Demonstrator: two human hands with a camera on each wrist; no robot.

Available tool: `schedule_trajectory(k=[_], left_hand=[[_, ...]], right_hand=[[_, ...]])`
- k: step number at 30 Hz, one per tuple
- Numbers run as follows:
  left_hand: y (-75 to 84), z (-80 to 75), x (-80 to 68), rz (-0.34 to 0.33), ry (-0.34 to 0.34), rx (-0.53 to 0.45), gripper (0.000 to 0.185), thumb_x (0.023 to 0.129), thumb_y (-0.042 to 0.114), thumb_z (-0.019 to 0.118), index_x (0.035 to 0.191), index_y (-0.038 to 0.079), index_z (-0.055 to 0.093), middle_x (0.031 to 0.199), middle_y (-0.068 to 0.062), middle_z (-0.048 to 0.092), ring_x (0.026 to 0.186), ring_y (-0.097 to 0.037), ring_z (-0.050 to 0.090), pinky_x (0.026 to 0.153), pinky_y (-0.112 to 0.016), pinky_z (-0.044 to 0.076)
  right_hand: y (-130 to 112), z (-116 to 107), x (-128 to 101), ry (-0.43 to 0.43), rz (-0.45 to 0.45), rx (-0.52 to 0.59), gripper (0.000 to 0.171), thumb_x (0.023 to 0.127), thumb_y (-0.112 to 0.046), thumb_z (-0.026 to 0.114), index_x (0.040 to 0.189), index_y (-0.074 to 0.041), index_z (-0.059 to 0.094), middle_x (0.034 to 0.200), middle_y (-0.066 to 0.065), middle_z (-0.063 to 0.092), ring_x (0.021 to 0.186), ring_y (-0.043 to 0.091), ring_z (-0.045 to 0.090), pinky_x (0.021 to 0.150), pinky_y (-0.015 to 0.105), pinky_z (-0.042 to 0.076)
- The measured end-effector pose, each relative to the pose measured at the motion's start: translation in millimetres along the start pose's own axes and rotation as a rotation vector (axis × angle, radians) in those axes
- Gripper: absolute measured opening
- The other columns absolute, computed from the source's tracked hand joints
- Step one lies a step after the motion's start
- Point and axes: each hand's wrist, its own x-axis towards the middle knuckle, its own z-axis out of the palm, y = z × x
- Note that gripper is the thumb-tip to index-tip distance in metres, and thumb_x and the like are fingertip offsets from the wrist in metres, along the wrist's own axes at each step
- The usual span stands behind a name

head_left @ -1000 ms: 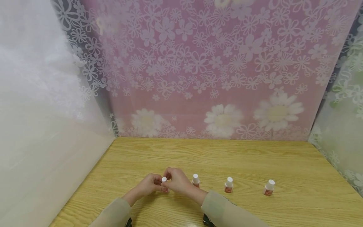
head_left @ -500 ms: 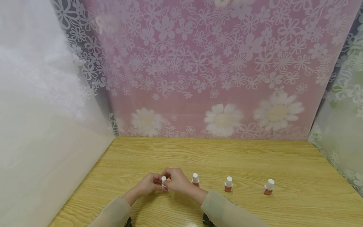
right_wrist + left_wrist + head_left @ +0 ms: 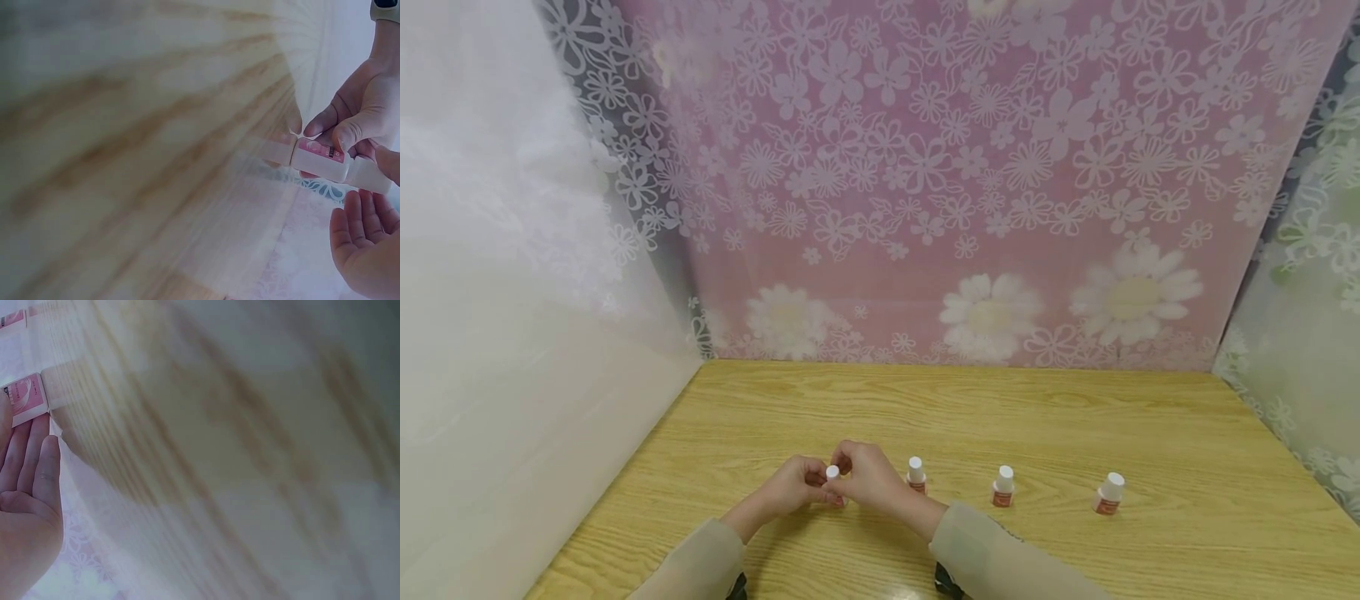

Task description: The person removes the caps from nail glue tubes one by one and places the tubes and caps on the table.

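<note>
A small white bottle with a pink-red label (image 3: 320, 150) stands on the wooden table between both hands. My left hand (image 3: 790, 485) grips its body from the left, thumb and fingers on either side of the label. On the white screw cap (image 3: 832, 472), my right hand (image 3: 874, 479) has its thumb and fingertips, with the other fingers curved loosely beside it. The left wrist view shows the bottle's label (image 3: 30, 397) above the left fingers, the rest cut off by the frame. In the right wrist view the cap (image 3: 370, 175) lies partly behind the right thumb.
Three similar capped bottles stand in a row to the right: one just behind the right wrist (image 3: 915, 475), a middle one (image 3: 1003, 487) and a far right one (image 3: 1108, 493). Flowered sheeting (image 3: 955, 208) walls the back and both sides of the table (image 3: 970, 408).
My right fingers closed in around the cap, then shifted back and slightly up from it. My left hand stays on the bottle, and the other bottles have not moved.
</note>
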Motion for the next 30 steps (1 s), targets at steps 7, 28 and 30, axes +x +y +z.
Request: schedule_trajectory(k=[7,28,30], left_hand=[[-0.9,-1.0,0.1,0.006,-0.014,-0.001,0.014,0.080,-0.001,0.062,0.093,-0.007,0.061,0.088,-0.018,0.064,0.082,-0.029,0.062,0.074,-0.035,0.048],[2.4,0.5,-1.4,0.000,-0.006,-0.016,0.015,0.081,-0.003,0.060,0.095,-0.007,0.060,0.089,-0.020,0.064,0.083,-0.031,0.061,0.074,-0.035,0.048],[2.3,0.6,-1.2,0.002,-0.011,-0.019,0.016,0.080,-0.002,0.061,0.095,-0.007,0.060,0.089,-0.018,0.064,0.083,-0.030,0.062,0.074,-0.035,0.048]], right_hand=[[1.8,1.5,1.5,0.002,-0.025,-0.020,0.011,0.078,-0.011,0.068,0.083,-0.011,0.059,0.078,-0.007,0.058,0.073,0.007,0.054,0.061,0.019,0.044],[1.9,1.6,-0.4,-0.003,0.008,0.017,0.016,0.077,-0.015,0.070,0.085,-0.011,0.056,0.081,-0.005,0.055,0.078,0.011,0.053,0.064,0.021,0.044],[1.8,1.9,-0.3,-0.005,-0.001,0.020,0.014,0.078,-0.013,0.069,0.085,-0.011,0.057,0.081,-0.004,0.056,0.077,0.010,0.053,0.063,0.021,0.044]])
